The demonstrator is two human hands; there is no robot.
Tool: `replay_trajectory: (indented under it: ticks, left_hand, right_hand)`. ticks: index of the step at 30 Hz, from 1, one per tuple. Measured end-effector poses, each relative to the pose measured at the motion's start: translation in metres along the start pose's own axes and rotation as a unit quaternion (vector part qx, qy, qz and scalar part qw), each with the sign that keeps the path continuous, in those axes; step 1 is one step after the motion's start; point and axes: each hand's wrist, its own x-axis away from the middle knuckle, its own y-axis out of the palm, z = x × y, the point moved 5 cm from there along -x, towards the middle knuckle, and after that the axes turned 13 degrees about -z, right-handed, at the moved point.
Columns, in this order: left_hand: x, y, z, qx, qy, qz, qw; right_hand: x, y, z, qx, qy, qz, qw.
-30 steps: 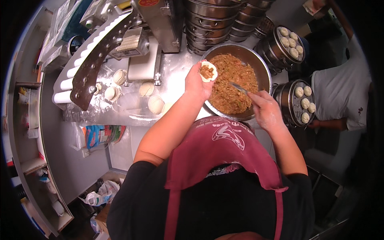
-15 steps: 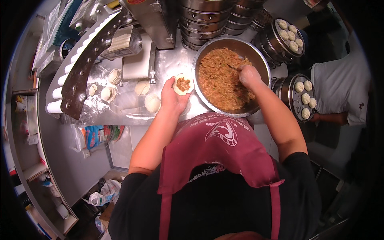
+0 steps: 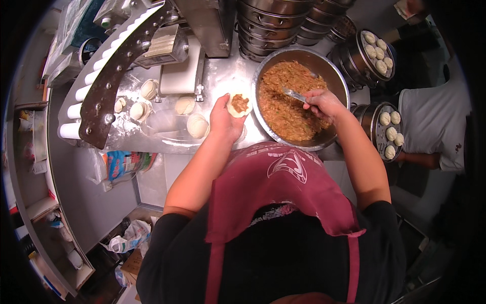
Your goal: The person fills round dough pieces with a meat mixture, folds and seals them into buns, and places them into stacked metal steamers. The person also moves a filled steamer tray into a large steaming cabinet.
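In my left hand (image 3: pixel 225 121) lies a round dough wrapper (image 3: pixel 246 112) with a dab of meat filling (image 3: pixel 239 103) on it; the fingers cup it from below. A wide steel bowl (image 3: pixel 346 96) of orange-brown filling stands just to the right. Over that bowl, my right hand (image 3: pixel 324 104) grips a small metal spatula (image 3: pixel 293 95), its blade pointing left above the filling. Stacks of dough wrappers lie left of my left hand, among them one pile (image 3: pixel 198 125) close by and another (image 3: pixel 139 111) farther left on floury steel.
Tall steel steamer stacks (image 3: pixel 276 23) stand behind the bowl. At the right, two steamers hold shaped buns (image 3: pixel 385 118), with a person in a grey shirt (image 3: pixel 430 119) beside them. A machine with white rollers (image 3: pixel 83 93) and a small belt (image 3: pixel 179 78) occupies the left.
My right hand has lifted and turned, bringing the spatula out of the filling into sight. My left hand still holds the filled wrapper. The whole view has shifted slightly.
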Motion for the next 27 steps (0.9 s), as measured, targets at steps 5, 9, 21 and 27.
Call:
replay_trajectory:
  ticks: [5,9,21,27]
  left_hand:
    - [-0.020,0.031,-0.023,0.001,-0.032,-0.018,0.999]
    - [-0.027,0.075,-0.039,0.028,-0.072,-0.109,0.991]
    - [-0.005,0.069,-0.029,0.001,-0.047,-0.045,0.998]
    - [0.016,0.078,-0.039,-0.074,-0.067,-0.108,0.989]
  right_hand:
    - [0.048,0.041,-0.019,-0.076,-0.106,-0.035,0.991]
    - [0.082,0.074,-0.038,0.392,-0.309,0.181,0.847]
    - [0.140,0.051,0.004,0.592,-0.271,0.245,0.718]
    - [0.048,0.032,0.038,0.697,-0.023,0.201,0.688]
